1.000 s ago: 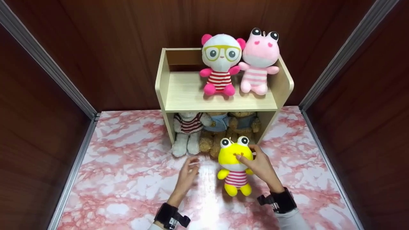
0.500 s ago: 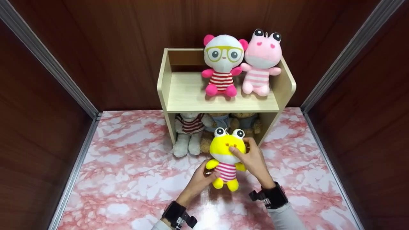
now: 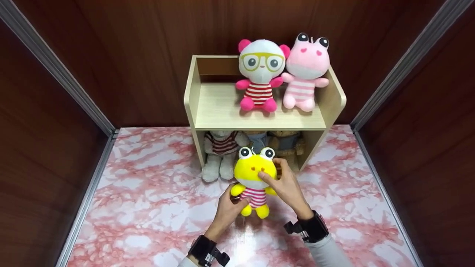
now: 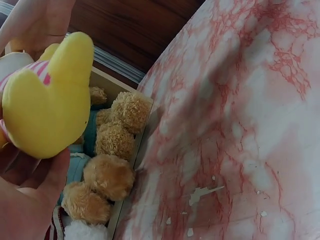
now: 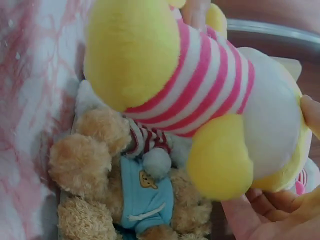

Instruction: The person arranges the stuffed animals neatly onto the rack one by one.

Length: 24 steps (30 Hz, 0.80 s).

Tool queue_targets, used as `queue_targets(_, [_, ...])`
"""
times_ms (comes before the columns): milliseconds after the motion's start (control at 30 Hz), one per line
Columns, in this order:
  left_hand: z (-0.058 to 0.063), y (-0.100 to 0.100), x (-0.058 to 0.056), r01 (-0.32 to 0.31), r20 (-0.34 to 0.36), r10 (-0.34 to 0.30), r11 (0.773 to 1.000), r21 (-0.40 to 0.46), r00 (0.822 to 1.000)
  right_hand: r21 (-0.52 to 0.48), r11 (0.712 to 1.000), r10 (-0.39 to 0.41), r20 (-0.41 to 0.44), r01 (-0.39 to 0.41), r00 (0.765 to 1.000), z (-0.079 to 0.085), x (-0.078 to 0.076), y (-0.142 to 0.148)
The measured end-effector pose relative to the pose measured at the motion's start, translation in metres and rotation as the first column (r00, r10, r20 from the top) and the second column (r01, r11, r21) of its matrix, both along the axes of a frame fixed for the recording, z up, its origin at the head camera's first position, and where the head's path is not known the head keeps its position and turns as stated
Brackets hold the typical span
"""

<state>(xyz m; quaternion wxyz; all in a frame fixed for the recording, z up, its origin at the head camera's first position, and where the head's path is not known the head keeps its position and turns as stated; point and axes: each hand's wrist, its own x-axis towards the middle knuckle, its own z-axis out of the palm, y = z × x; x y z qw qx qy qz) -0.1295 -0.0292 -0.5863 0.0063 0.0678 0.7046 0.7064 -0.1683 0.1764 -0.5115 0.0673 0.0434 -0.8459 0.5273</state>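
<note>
Both hands hold a yellow plush frog (image 3: 254,167) with a pink-and-white striped body, upright in front of the shelf. My right hand (image 3: 286,185) grips its head, thumb across the face and fingers behind. My left hand (image 3: 229,207) grips the side of its body, thumb on the striped belly. In the left wrist view the frog's yellow feet (image 4: 50,105) hang off the table. The right wrist view shows the frog's striped belly (image 5: 200,75) close up, with the right hand (image 5: 280,215) at its head.
A two-tier wooden shelf (image 3: 222,118) stands behind. Its upper tier bears a white-and-pink plush panda (image 3: 259,70) and a pink plush frog (image 3: 306,70) at the right. Below sit a white plush (image 3: 219,155) in a striped top and brown teddy bears (image 5: 145,195). Dark panels enclose the marbled table (image 3: 141,207).
My left hand has come in from the left and taken hold of the yellow frog's body. The frog has moved left and slightly toward the shelf, still in my right hand.
</note>
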Motion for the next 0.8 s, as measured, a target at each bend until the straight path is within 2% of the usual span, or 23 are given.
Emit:
queue_targets(67, [0.0,-0.002,-0.001,-0.01,-0.018,0.01,1.0,0.013,1.0,-0.062,0.997,0.041,0.011,-0.04,0.999,-0.003,0.001,0.0])
queue_targets(133, [-0.006,-0.004,-0.004,-0.016,-0.042,0.017,1.0,0.027,0.999,-0.117,0.99,0.077,0.02,-0.074,0.997,-0.007,0.003,0.001])
queue_targets(233, [-0.001,-0.007,-0.007,-0.028,-0.063,0.031,0.999,0.043,0.998,-0.155,0.98,0.13,0.034,-0.123,0.991,-0.014,0.005,0.002])
queue_targets(500, [0.02,-0.009,-0.017,-0.067,-0.119,0.08,0.992,0.107,0.99,-0.159,0.962,0.238,0.079,-0.223,0.968,-0.025,0.012,0.0])
queue_targets(633, [0.027,-0.007,-0.02,-0.084,-0.128,0.104,0.984,0.156,0.986,-0.161,0.96,0.242,0.065,-0.229,0.968,-0.025,0.012,-0.006])
queue_targets(800, [0.033,-0.003,-0.02,-0.094,-0.129,0.123,0.972,0.214,0.984,-0.154,0.972,0.18,-0.007,-0.178,0.984,-0.021,0.012,-0.014])
